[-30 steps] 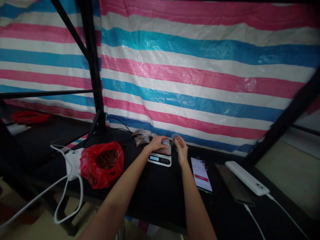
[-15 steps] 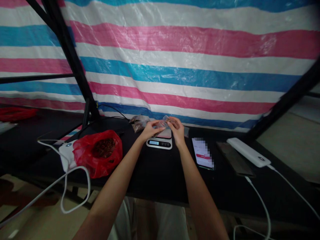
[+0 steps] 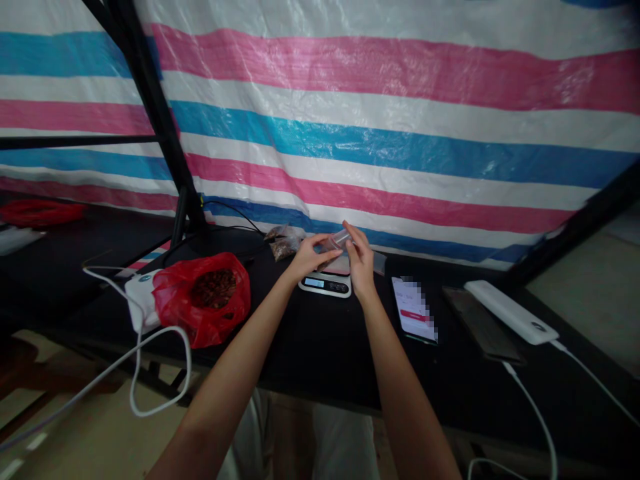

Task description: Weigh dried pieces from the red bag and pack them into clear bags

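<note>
**Clear plastic packet held over the scale**

Black tabletop [image 3: 320, 347] runs across the near view, with a red bag [image 3: 203, 297] of dark bits at nine o'clock of the hands and a phone [image 3: 415, 312] at three o'clock. Farther on, the left hand [image 3: 306, 257] and right hand [image 3: 359, 260] both pinch a small clear packet [image 3: 336, 243], fingers closed on it, just above a white digital scale [image 3: 326, 283]. More filled packets [image 3: 283, 241] lie at eleven o'clock. A striped tarpaulin [image 3: 380, 133] hangs behind.
</note>
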`<state>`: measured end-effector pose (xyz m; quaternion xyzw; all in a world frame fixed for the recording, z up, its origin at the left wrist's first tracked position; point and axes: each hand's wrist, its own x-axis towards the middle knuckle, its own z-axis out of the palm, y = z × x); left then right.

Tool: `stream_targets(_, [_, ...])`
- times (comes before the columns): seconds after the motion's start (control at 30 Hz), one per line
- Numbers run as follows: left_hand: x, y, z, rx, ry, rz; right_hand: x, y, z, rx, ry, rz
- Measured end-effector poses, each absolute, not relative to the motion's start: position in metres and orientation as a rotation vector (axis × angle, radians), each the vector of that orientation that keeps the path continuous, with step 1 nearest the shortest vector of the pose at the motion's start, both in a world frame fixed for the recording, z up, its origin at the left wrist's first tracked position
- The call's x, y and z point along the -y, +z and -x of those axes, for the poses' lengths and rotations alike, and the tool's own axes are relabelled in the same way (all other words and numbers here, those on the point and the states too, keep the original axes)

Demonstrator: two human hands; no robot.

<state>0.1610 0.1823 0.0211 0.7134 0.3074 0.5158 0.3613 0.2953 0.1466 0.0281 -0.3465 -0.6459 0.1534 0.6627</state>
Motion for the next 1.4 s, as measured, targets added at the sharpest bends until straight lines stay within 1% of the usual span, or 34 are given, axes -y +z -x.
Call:
stream_targets(0.3, [-0.179, 0.021, -0.158, -0.821, 1.348, -1.879, -0.141, 0.031, -0.292, 1.478, 0.234, 0.796])
stream_targets(0.47, [-0.195, 0.026, -0.155, -0.854, 1.351, -2.048, -0.147, 0.026, -0.297, 1.232, 0.294, 0.834])
stream_targets(0.6, [-0.219, 0.022, -0.161, -0.995, 1.153, -2.341, -0.16, 0.015, -0.305, 1.012, 0.415, 0.822])
stream_targets(0.73, [-0.227, 0.011, -0.174, -1.126, 0.891, -2.557, -0.171, 0.005, -0.314, 0.907, 0.444, 0.84])
stream_targets(0.8, [-0.225, 0.005, -0.179, -1.173, 0.828, -2.588, -0.174, 0.001, -0.318, 0.866, 0.443, 0.847])
stream_targets(0.87, [-0.222, 0.001, -0.182, -1.214, 0.837, -2.597, -0.178, -0.003, -0.321, 0.822, 0.443, 0.847])
stream_targets(1.07, [-0.221, 0.0, -0.176, -1.179, 1.034, -2.565, -0.186, -0.012, -0.326, 0.711, 0.474, 0.818])
stream_targets(1.2, [-0.215, 0.003, -0.156, -1.175, 1.439, -2.359, -0.19, -0.016, -0.327, 0.705, 0.502, 0.788])
stream_targets(1.3, [-0.2, -0.001, -0.138, -1.285, 1.775, -2.172, -0.191, -0.019, -0.326, 0.763, 0.561, 0.764])
stream_targets(1.4, [-0.181, -0.009, -0.129, -1.397, 1.955, -2.029, -0.189, -0.021, -0.324, 0.82, 0.661, 0.737])
